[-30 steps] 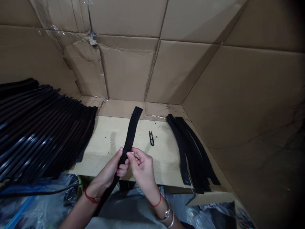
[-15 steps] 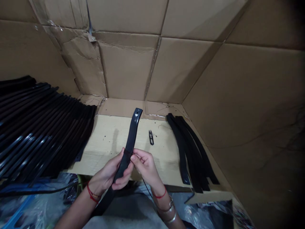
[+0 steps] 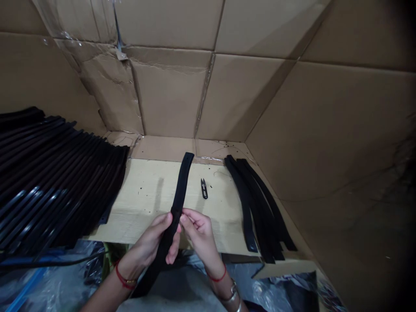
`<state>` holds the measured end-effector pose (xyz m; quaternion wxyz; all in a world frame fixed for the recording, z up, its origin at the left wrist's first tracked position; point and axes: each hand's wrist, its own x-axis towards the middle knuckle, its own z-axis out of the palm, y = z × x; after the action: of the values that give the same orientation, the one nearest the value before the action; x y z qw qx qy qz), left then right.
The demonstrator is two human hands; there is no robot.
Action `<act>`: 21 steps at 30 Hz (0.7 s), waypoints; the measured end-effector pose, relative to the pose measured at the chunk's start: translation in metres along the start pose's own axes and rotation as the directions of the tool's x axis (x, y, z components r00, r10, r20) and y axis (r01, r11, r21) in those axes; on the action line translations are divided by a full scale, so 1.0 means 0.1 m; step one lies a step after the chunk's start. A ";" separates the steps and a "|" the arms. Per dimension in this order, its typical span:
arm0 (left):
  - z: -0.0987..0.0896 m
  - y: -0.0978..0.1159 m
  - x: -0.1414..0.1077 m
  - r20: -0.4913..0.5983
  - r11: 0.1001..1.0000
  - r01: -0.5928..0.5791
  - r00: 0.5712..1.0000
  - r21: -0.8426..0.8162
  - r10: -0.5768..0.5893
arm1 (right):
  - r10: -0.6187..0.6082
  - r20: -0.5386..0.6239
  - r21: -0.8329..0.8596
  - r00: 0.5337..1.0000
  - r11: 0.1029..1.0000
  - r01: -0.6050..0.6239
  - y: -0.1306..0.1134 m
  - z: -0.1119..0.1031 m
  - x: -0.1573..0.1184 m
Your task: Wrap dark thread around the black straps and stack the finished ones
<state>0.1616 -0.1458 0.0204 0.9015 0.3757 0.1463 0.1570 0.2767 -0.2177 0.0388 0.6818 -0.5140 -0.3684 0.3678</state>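
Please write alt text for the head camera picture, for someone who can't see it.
The left hand and right hand grip a long black strap above a pale wooden board. Small black thread snips lie on the board, between a fanned row of black straps and a smaller pile of black straps.

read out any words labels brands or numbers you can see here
No word, brand, number or sign can be read in this view.
Black strap: no lettering visible.
Cardboard wall: no print visible.
Metal band on the right wrist: any marking is too small to read.
Printed plastic at the lower right: too blurred to read.
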 end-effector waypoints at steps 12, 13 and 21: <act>0.16 0.06 0.00 -0.159 0.856 -0.137 0.956 0.498 0.246 | -0.046 -0.138 0.025 0.989 0.998 0.050 -0.04 0.09 0.01; 0.18 0.04 -0.02 -0.193 0.782 -0.154 0.924 0.604 0.331 | -0.043 -0.142 0.018 0.989 0.999 0.046 -0.05 0.12 0.01; 0.20 0.06 -0.02 -0.212 0.543 -0.133 0.823 0.829 0.526 | -0.123 -0.218 -0.138 0.968 0.986 0.095 0.00 0.21 -0.06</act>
<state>0.1663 -0.1552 0.0388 0.5378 0.7060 0.3227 0.3289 0.2552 -0.2138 0.0427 0.7047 -0.5734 -0.3386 0.2448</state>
